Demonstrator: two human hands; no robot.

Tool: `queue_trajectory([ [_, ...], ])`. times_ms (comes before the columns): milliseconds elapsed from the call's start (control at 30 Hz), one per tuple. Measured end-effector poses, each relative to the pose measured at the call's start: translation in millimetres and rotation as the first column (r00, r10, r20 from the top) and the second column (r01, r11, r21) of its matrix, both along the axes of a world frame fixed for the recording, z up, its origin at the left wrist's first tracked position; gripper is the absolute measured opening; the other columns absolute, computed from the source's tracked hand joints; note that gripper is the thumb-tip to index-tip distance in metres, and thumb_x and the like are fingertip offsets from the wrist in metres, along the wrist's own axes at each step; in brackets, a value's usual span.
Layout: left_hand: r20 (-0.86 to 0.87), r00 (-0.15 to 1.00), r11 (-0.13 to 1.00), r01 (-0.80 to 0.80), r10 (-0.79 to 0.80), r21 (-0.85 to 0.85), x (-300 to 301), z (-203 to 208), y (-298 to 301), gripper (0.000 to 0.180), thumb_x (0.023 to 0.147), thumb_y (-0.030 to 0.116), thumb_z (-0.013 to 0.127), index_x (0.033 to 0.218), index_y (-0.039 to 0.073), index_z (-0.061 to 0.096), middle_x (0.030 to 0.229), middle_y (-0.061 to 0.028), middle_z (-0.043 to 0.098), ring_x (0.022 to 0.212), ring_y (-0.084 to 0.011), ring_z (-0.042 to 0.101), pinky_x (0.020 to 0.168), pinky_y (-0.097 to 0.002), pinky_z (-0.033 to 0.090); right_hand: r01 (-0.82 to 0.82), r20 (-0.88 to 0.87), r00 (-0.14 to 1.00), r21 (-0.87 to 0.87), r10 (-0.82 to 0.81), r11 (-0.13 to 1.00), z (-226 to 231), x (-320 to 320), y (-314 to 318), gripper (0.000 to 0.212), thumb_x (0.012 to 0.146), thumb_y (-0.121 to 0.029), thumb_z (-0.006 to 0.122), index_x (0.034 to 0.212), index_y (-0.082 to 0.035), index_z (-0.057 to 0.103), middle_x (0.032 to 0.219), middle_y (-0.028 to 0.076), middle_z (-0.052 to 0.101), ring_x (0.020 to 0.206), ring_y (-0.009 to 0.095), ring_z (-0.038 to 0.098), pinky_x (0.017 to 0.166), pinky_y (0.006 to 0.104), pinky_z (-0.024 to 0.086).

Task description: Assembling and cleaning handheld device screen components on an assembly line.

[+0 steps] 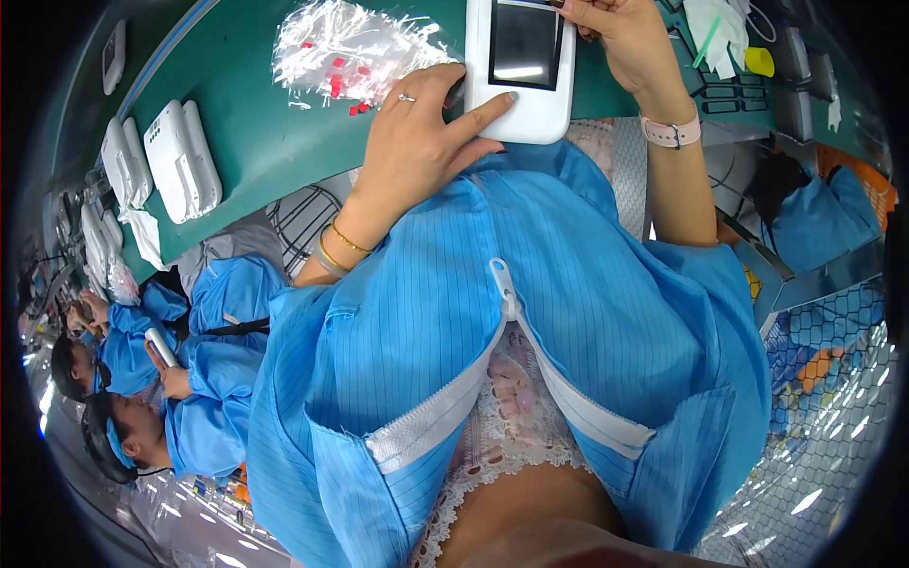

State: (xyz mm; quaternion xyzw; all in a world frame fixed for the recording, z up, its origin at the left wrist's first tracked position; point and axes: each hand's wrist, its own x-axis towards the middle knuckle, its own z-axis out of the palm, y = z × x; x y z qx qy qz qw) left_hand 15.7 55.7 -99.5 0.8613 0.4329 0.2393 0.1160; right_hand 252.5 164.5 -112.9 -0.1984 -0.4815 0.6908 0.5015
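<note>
A white hand-held device (521,71) with a dark screen lies on the green bench (237,104) at the top centre. My left hand (421,133) grips its lower left corner, thumb on the white face under the screen; a ring is on one finger and bracelets on the wrist. My right hand (620,38) holds the device's upper right edge, with a pink-strapped watch (670,131) on that wrist. A clear plastic bag (350,47) with small red pieces lies just left of the device. My blue striped coat fills the middle of the view.
Several white device shells (180,156) lie in a row on the bench at left. Two seated people in blue coats (156,379) work at lower left. White cloths and a yellow item (759,59) sit at top right, and another person in blue (819,213) is at right.
</note>
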Motion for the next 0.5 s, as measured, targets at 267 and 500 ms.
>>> queue_trajectory([
  [267, -0.017, 1.000, 0.999, -0.010, 0.009, -0.047, 2.9, -6.0, -7.2, 0.054, 0.069, 0.035, 0.074, 0.121, 0.026, 0.062, 0.115, -0.0131, 0.051, 0.098, -0.0302, 0.053, 0.081, -0.0383, 0.045, 0.267, 0.560, 0.816, -0.145, -0.144, 0.953, 11.8, -9.7, -15.5, 0.004, 0.082, 0.001, 0.061, 0.079, 0.001, 0.064, 0.071, 0.001, 0.060, 0.063, 0.008, 0.052, 0.059, 0.0207, 0.042],
  [500, 0.038, 0.997, 0.989, -0.065, 0.071, -0.133, 11.3, -17.6, -18.2, 0.060, 0.072, 0.034, 0.072, 0.129, 0.024, 0.054, 0.129, -0.0213, 0.041, 0.118, -0.0397, 0.042, 0.097, -0.0457, 0.040, 0.373, 0.451, 0.829, -0.007, -0.330, 0.928, 7.2, -20.6, -23.0, 0.008, 0.082, 0.005, 0.063, 0.079, -0.001, 0.059, 0.082, 0.002, 0.058, 0.075, 0.009, 0.056, 0.066, 0.0206, 0.044],
])
